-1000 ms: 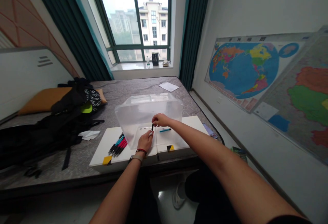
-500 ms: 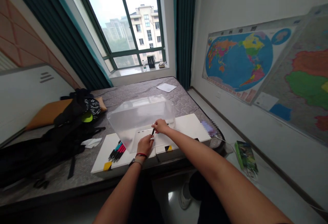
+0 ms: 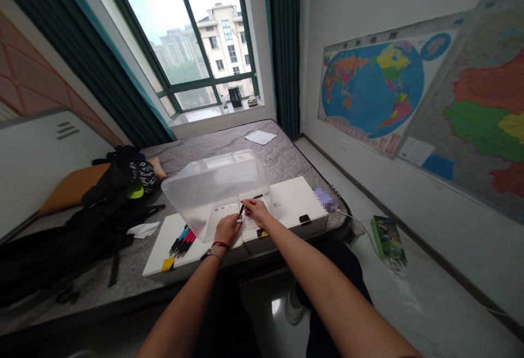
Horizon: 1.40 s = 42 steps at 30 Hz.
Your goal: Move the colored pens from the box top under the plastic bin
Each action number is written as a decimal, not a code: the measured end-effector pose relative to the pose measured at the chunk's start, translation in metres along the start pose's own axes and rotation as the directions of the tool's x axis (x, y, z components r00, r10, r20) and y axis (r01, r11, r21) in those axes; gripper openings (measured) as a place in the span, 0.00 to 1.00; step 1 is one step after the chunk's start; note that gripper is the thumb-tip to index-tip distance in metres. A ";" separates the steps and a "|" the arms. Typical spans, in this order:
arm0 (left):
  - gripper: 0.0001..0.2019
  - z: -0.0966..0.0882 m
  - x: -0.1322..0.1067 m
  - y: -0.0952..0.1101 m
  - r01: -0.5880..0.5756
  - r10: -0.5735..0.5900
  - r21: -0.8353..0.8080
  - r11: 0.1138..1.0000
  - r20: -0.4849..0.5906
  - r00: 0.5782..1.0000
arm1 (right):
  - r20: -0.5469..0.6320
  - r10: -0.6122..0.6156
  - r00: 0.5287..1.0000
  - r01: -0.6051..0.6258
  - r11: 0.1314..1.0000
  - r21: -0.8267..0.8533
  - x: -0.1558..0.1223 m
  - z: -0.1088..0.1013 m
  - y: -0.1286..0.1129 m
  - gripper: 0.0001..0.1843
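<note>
My left hand [image 3: 228, 229], with a red band and a watch at its wrist, is closed around the lower part of a slim black pen [image 3: 241, 209]. My right hand [image 3: 256, 212] pinches the same pen at its upper end. Both hands are at the mouth of a clear plastic bin [image 3: 213, 183], which lies on its side on white boxes. Inside the bin, beyond my right hand, lies another thin black piece [image 3: 257, 196], perhaps a pen part. Several black, teal and red pens [image 3: 182, 242] lie in a bunch left of the bin.
White boxes [image 3: 292, 194] with yellow and black tabs stand along the near edge of the grey mattress [image 3: 196, 145]. A black bag [image 3: 82, 227] and a crumpled tissue [image 3: 143, 230] are at left. White paper [image 3: 261, 137] lies farther back. A green box [image 3: 388, 240] with cables is on the floor.
The camera view has shifted slightly. My right hand has come a little lower and nearer to me, uncovering the black piece in the bin. Both hands still hold the pen.
</note>
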<state>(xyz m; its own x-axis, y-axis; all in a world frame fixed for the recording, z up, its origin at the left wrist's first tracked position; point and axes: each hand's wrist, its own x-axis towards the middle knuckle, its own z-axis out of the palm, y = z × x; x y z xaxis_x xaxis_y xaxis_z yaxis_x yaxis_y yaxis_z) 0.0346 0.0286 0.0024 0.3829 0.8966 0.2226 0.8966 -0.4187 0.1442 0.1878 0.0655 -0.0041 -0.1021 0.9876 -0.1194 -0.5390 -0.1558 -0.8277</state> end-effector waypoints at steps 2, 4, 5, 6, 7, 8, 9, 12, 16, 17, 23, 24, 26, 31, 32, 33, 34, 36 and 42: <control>0.11 -0.001 0.000 0.001 -0.002 0.002 0.007 1.000 0.007 1.000 | -0.032 -0.002 0.999 0.003 1.000 0.008 0.001 -0.001 0.001 0.22; 0.11 -0.001 -0.001 0.002 0.005 -0.005 0.015 1.000 0.019 1.000 | -0.062 -0.012 0.998 0.012 1.000 -0.004 0.002 -0.001 0.002 0.22; 0.11 -0.001 -0.001 0.002 0.008 -0.009 0.020 1.000 0.023 1.000 | -0.071 -0.017 0.997 0.016 1.000 -0.015 0.002 -0.001 0.002 0.22; 0.10 -0.001 -0.001 0.003 0.007 -0.008 0.024 1.000 0.026 1.000 | -0.074 -0.021 0.997 0.019 0.999 -0.027 0.001 0.000 0.002 0.23; 0.10 -0.001 -0.001 0.003 0.004 -0.005 0.028 1.000 0.025 1.000 | -0.075 -0.024 0.997 0.021 0.999 -0.038 0.001 0.000 0.002 0.23; 0.10 -0.001 0.000 0.003 -0.001 0.001 0.029 1.000 0.023 1.000 | -0.075 -0.026 0.997 0.022 0.999 -0.046 0.001 0.000 0.001 0.23; 0.10 -0.001 0.000 0.003 -0.008 0.007 0.028 1.000 0.020 1.000 | -0.074 -0.027 0.997 0.023 0.998 -0.052 0.000 0.000 0.001 0.23; 0.10 0.000 0.000 0.001 -0.020 0.020 0.018 1.000 0.010 1.000 | -0.041 -0.023 0.999 0.021 0.999 -0.050 -0.002 0.001 -0.002 0.22; 0.10 0.002 0.001 -0.001 -0.022 0.022 0.007 1.000 -0.004 1.000 | 0.028 0.004 1.000 -0.003 1.000 -0.028 -0.005 0.002 -0.006 0.23; 0.10 0.003 0.001 -0.002 -0.022 0.022 0.006 1.000 -0.004 1.000 | 0.036 0.009 0.999 -0.008 1.000 -0.025 -0.006 0.003 -0.007 0.23; 0.09 0.003 -0.001 -0.002 -0.018 0.018 -0.014 1.000 -0.003 1.000 | 0.016 0.028 0.999 -0.028 1.000 0.006 -0.007 0.002 -0.008 0.20; 0.09 0.003 -0.001 -0.002 -0.016 0.016 -0.017 1.000 -0.003 1.000 | 0.013 0.027 1.000 -0.027 1.000 0.013 -0.007 0.001 -0.008 0.20; 0.08 0.002 -0.001 -0.001 -0.007 0.007 -0.023 1.000 -0.004 1.000 | 0.007 0.024 1.000 -0.024 1.000 0.015 -0.008 0.001 -0.009 0.20; 0.09 0.001 -0.002 0.001 0.005 -0.005 -0.032 0.999 0.002 1.000 | -0.029 0.023 0.999 -0.023 1.000 -0.010 -0.010 0.003 -0.010 0.21; 0.10 0.001 -0.002 0.000 0.000 0.000 -0.029 1.000 -0.001 1.000 | -0.031 0.022 0.999 -0.022 1.000 -0.014 -0.010 0.003 -0.010 0.21; 0.10 0.001 -0.002 0.000 -0.005 0.004 -0.026 1.000 -0.005 1.000 | -0.029 0.023 0.999 -0.023 1.000 -0.016 -0.009 0.003 -0.010 0.21; 0.10 0.002 -0.002 0.000 -0.008 0.008 -0.023 1.000 -0.009 1.000 | -0.025 0.024 0.999 -0.025 1.000 -0.016 -0.009 0.003 -0.010 0.21; 0.10 0.002 -0.002 0.000 -0.016 0.015 -0.021 1.000 -0.016 1.000 | -0.016 0.028 0.999 -0.028 1.000 -0.007 -0.008 0.002 -0.009 0.21; 0.09 0.002 -0.002 0.000 -0.023 0.023 -0.021 1.000 -0.006 1.000 | -0.012 0.028 1.000 -0.028 1.000 0.008 -0.007 0.001 -0.008 0.22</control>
<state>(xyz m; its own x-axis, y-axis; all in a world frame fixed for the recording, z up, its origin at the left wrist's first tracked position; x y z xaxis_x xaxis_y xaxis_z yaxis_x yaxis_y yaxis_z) 0.0341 0.0273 0.0001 0.4017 0.8861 0.2313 0.8827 -0.4419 0.1596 0.1920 0.0602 0.0032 -0.1068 0.9831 -0.1489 -0.5428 -0.1831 -0.8196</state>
